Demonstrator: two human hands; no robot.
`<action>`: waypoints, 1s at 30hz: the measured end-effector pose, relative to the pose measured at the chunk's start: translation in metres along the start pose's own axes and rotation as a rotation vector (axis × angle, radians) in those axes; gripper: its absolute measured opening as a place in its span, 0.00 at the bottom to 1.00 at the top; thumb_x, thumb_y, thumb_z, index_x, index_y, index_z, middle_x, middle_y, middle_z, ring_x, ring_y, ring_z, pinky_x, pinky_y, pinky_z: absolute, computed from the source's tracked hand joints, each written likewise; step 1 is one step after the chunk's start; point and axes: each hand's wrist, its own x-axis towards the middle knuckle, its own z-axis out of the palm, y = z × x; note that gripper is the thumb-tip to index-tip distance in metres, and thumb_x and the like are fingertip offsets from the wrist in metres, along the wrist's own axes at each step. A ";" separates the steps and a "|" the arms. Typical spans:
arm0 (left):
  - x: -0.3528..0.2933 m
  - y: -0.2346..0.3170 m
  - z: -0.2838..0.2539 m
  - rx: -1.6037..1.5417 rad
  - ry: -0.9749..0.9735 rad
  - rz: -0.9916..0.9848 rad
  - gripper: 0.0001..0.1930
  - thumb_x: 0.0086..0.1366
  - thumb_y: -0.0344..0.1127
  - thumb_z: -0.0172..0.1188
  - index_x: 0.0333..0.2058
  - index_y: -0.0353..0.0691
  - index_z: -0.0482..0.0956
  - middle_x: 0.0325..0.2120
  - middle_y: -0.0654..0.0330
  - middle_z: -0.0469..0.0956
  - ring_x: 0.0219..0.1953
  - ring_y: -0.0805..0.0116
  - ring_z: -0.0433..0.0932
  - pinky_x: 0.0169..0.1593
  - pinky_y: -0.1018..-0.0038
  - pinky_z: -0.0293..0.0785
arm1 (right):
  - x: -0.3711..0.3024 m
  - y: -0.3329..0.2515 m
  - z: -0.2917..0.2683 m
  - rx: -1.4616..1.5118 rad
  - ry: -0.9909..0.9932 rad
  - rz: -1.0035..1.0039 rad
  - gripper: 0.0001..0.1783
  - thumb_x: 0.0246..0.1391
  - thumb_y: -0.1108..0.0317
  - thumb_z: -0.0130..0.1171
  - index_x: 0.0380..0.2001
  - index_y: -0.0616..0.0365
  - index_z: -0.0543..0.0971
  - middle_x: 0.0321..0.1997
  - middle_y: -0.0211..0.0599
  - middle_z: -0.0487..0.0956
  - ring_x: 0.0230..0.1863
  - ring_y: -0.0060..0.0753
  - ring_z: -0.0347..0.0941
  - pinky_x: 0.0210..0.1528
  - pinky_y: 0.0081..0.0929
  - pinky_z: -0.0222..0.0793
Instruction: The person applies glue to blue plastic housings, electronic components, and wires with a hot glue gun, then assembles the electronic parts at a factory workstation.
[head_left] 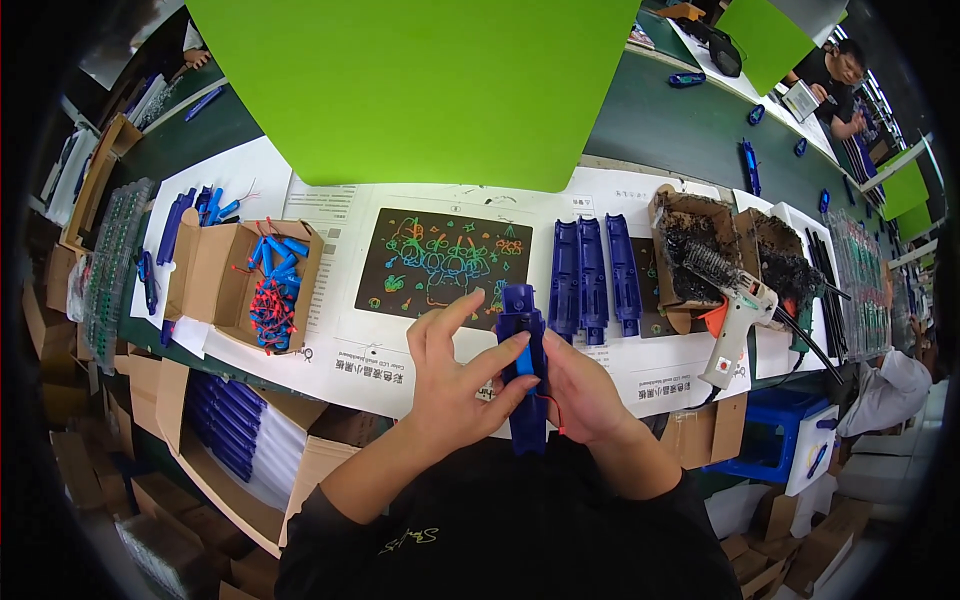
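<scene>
My left hand (450,372) has its thumb and a finger pressed on a light blue cylindrical battery (526,362). The battery lies in the channel of a long dark blue plastic housing (528,432), held upright in front of my chest. Closed round the housing's right side is my right hand (590,392), its thumb near the middle. A thin red wire (558,414) hangs out beside that palm. Three similar housing shells (592,280) lie side by side just beyond my right hand. Fingers cover part of the housing.
An open cardboard box (315,262) of wired blue batteries stands left. At right, a glue gun (742,330) rests against blackened cardboard trays (695,255). A green panel (420,90) rises ahead. A carton (300,490) of blue housings sits lower left. Another person (835,95) sits far right.
</scene>
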 end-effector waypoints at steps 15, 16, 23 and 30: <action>0.022 -0.025 0.019 -0.407 0.001 -0.244 0.44 0.46 0.36 0.68 0.59 0.36 0.50 0.53 0.47 0.53 0.48 0.57 0.58 0.50 0.66 0.59 | 0.035 -0.079 -0.028 -0.038 0.318 -0.250 0.22 0.62 0.52 0.37 0.39 0.61 0.69 0.27 0.39 0.75 0.28 0.32 0.72 0.35 0.27 0.70; 0.021 -0.038 0.020 -0.406 0.014 -0.213 0.39 0.50 0.35 0.65 0.57 0.36 0.53 0.53 0.47 0.54 0.48 0.57 0.58 0.51 0.65 0.58 | 0.049 -0.115 -0.047 -0.102 0.223 -0.422 0.22 0.62 0.52 0.37 0.35 0.61 0.70 0.28 0.40 0.75 0.25 0.31 0.72 0.29 0.26 0.71; 0.016 -0.061 0.042 -0.062 0.012 -0.217 0.20 0.51 0.28 0.58 0.44 0.36 0.68 0.41 0.51 0.68 0.44 0.52 0.65 0.50 0.63 0.59 | 0.190 -0.306 -0.188 -0.662 1.034 -0.524 0.17 0.55 0.55 0.49 0.18 0.53 0.68 0.14 0.32 0.65 0.12 0.28 0.59 0.10 0.27 0.50; 0.030 -0.059 0.057 -0.157 -0.015 -0.185 0.17 0.50 0.26 0.58 0.41 0.37 0.69 0.40 0.51 0.68 0.43 0.53 0.65 0.48 0.63 0.61 | 0.196 -0.378 -0.283 -0.856 1.402 -0.857 0.20 0.56 0.59 0.42 0.30 0.62 0.79 0.28 0.46 0.79 0.25 0.41 0.76 0.28 0.35 0.71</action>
